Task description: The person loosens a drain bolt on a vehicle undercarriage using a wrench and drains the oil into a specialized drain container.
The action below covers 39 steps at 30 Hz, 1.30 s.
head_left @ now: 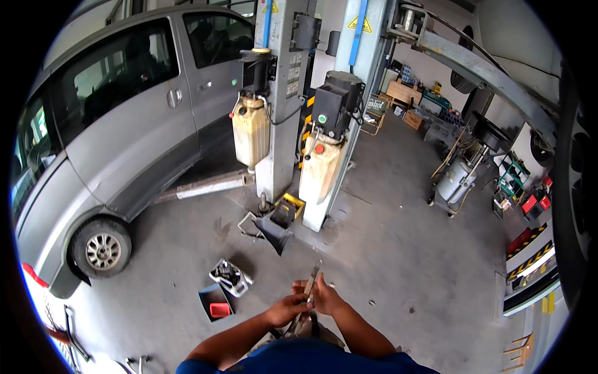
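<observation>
Low in the middle of the head view, a long metal wrench point(313, 279) points up and away from me, its ring end at the top. My left hand point(289, 310) is closed round its lower part, thumb on top. On the other side my right hand point(326, 295) has its fingers curled behind the shaft, also gripping it. Both forearms reach in from blue sleeves. To the left on the floor lie an open tool case point(232, 278) with metal tools and a dark tray point(209, 303) holding a red box point(219, 310).
A silver van point(128, 124) stands at left. Ahead rise two grey lift posts point(280, 156) with fluid tanks point(320, 168). A dark angular piece point(272, 234) lies at their foot. A lift arm point(492, 71) hangs at upper right, above a wheeled drain tank point(456, 181).
</observation>
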Tool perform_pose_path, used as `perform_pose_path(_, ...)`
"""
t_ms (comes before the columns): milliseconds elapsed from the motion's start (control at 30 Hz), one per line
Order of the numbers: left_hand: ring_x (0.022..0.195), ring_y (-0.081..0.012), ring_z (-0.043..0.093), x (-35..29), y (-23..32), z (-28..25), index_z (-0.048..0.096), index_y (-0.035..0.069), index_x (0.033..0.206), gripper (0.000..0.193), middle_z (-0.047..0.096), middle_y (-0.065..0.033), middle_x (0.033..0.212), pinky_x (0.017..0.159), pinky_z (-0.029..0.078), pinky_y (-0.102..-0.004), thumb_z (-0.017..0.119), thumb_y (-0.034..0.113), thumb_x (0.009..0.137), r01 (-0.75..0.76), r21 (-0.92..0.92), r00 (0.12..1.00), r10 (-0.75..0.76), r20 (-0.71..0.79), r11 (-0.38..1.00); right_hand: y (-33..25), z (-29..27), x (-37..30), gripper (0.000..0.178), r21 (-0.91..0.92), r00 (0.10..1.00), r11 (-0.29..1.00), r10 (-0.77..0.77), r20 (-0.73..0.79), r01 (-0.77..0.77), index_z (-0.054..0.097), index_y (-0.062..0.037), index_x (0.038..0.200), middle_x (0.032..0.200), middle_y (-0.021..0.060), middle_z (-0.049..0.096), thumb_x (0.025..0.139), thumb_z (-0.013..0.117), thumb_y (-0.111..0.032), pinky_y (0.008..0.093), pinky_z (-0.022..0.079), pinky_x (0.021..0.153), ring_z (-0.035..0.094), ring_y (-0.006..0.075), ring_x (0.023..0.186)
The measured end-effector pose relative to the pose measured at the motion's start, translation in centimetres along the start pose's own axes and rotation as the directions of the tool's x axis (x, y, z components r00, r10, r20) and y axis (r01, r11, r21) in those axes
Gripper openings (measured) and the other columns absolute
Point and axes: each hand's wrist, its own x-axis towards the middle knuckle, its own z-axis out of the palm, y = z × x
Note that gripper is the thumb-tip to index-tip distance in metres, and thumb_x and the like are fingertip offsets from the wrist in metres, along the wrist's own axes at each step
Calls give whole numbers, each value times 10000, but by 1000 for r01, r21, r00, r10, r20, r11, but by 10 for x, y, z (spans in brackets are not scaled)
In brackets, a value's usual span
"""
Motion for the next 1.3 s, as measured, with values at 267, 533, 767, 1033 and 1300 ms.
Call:
perform_pose_path(267,514,-80,416,77,66,-112,522,72,893,195,439,17,634,449,316,-226,574,258,870,-203,-98,732,84,-676,974,-72,-173,117,515,-64,929,993,67,-364,-97,584,-91,1006,833,23,628,913,368,-549,303,477,693,600,146,729)
perform_pose_path(533,534,-102,422,124,187,-193,508,58,737,190,472,-50,723,446,308,-248,627,166,839,-629,10,685,560,-467,777,-190,-193,219,374,-416,943,899,-13,-332,-134,566,-62,959,820,26,580,921,466,-420,252,435,622,555,112,700)
perform_pose_path(767,419,-81,349,217,281,-297,468,83,674,277,377,14,522,394,256,-220,584,216,888,-385,89,683,348,-642,919,-243,-186,294,309,-422,891,904,-137,-433,-66,552,-54,1007,874,48,581,906,524,-344,251,436,625,549,120,711)
perform_pose_path(1033,828,-254,614,397,541,-363,631,14,1015,184,645,-156,909,732,472,-317,560,109,874,-443,896,350,914,206,-32,-305,-134,362,450,-574,676,811,-487,-553,115,425,-16,1235,930,93,593,868,584,-222,284,468,671,596,162,773)
perform_pose_path(1300,822,-367,595,583,752,-376,565,200,1183,329,597,-169,915,725,485,-444,558,206,854,-123,949,343,885,314,-290,-311,-105,408,394,-591,457,783,-606,-651,196,452,16,1205,922,119,620,871,559,-163,270,487,637,615,176,762)
